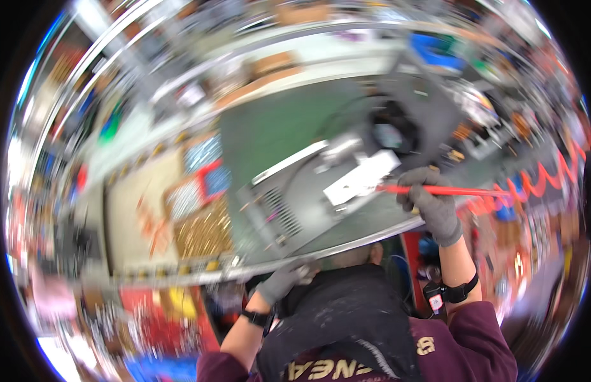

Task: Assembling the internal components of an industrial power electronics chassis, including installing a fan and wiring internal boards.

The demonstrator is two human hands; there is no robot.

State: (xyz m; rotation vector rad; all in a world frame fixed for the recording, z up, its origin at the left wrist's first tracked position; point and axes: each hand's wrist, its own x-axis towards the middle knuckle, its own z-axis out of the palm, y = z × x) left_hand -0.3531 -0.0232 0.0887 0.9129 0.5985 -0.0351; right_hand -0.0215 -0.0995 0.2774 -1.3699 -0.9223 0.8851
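Reaching over the table (270, 121), the gloved right hand (432, 207) is closed around a red rod (464, 191), its tip pointed at a white plate (365, 177) lying on a grey panel (302, 197). The gloved left hand (284, 282) is held well apart, near the table's front edge; whether anything is gripped there cannot be told.

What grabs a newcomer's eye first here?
First, the slim red tool in the gloved right hand, right of centre, its tip by a bright white part on the workbench. Next, the red coiled hose winding toward the right edge. Then the glittering gold pieces left of the green mat, too blurred to identify.
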